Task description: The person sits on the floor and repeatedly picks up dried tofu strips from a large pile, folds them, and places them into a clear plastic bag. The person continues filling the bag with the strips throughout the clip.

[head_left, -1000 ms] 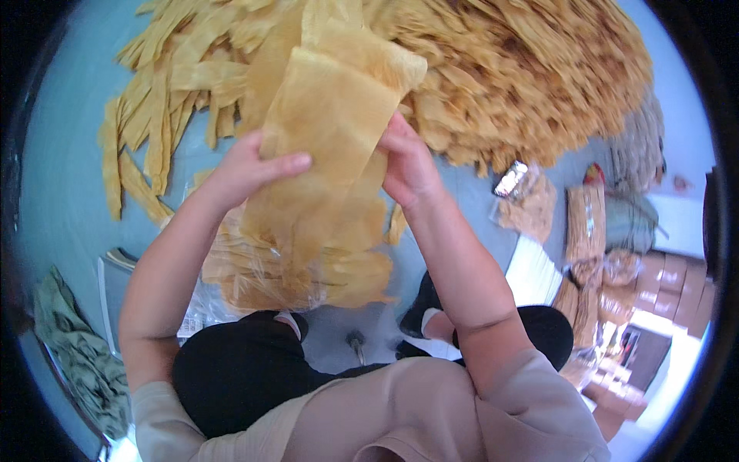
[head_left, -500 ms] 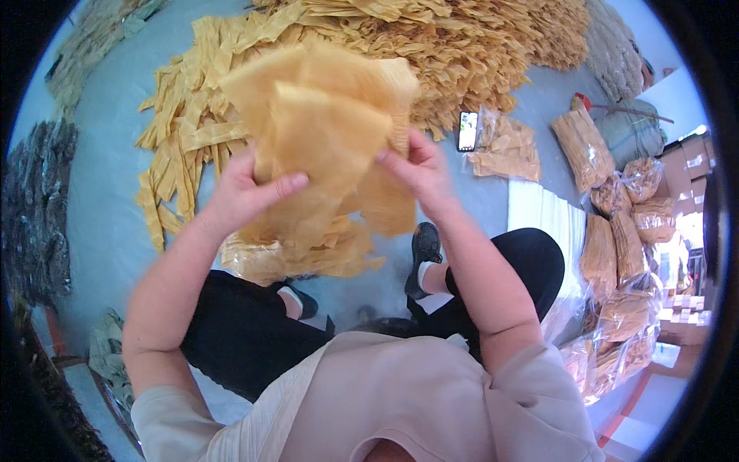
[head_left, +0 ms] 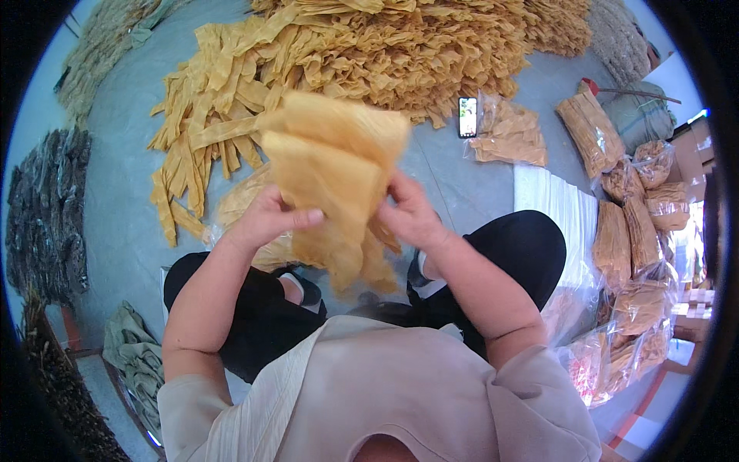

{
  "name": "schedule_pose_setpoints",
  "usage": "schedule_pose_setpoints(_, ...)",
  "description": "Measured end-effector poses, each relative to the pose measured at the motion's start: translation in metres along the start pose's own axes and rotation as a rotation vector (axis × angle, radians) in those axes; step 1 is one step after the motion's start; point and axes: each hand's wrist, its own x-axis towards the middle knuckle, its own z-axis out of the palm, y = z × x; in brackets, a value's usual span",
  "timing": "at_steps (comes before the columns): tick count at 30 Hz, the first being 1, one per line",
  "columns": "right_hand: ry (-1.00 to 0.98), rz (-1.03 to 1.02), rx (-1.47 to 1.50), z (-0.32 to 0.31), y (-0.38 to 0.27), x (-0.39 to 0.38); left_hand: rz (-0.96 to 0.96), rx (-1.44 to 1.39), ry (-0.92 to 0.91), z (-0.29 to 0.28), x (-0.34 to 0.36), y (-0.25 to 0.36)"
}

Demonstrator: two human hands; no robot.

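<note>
A loose bundle of thin yellow sheets point(head_left: 327, 165), resembling dried tofu skin, is held up in front of me, folded over and slightly blurred. My left hand point(head_left: 281, 219) grips its left side, with the thumb lying across the front. At the right edge my right hand point(head_left: 408, 209) pinches the same bundle. Uneven ends of the sheets hang down between my knees. Partly hidden behind the bundle, a clear plastic bag point(head_left: 231, 202) with yellow sheets lies on the floor by my left foot.
Ahead is a large pile of yellow strips point(head_left: 400, 54). A phone point(head_left: 467, 117) lies beside a filled plastic bag point(head_left: 509, 131). White plastic bags point(head_left: 550, 223) are stacked by my right knee, with several packed bags point(head_left: 639, 304) beyond. Dark bundles point(head_left: 48, 215) stand at left.
Both hands have come lower and nearer to me with the yellow sheets. The bundle, spread wide before, is now narrower and more gathered.
</note>
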Motion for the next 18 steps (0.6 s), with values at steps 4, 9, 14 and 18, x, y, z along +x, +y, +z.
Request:
schedule_pose_setpoints(4,-0.035,0.041,0.053,0.012,-0.001,0.004,0.035,-0.091,-0.01,0.0,0.012,-0.006)
schedule_pose_setpoints(9,0.023,-0.018,-0.186,0.008,0.005,0.006,-0.021,-0.199,-0.028,0.003,0.021,-0.011)
schedule_pose_setpoints(14,0.32,-0.053,-0.065,0.002,0.013,0.017,-0.086,-0.397,0.102,0.022,0.031,-0.015)
schedule_pose_setpoints(18,0.35,-0.111,0.266,0.002,0.016,0.028,-0.038,-0.477,0.151,0.024,0.042,-0.023)
